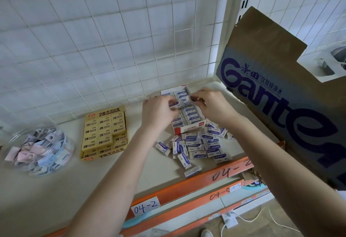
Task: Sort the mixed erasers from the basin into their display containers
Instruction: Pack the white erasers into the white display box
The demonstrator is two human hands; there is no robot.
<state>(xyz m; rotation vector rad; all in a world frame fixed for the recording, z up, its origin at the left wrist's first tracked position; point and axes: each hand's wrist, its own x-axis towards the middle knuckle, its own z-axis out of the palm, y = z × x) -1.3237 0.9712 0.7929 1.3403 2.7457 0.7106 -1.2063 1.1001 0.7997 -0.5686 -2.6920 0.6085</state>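
Erasers (173,103) seemingly in both hands (159,113) (213,105)

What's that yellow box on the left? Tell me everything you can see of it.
The yellow box is an open tray, apparently cardboard, lying flat on the pale shelf right of a clear jar. Rows of yellow erasers fill it, each printed 2B in dark letters; the top layer lacks a few at the near right corner. Red logos mark its front and back edges. Only the shelf touches it.
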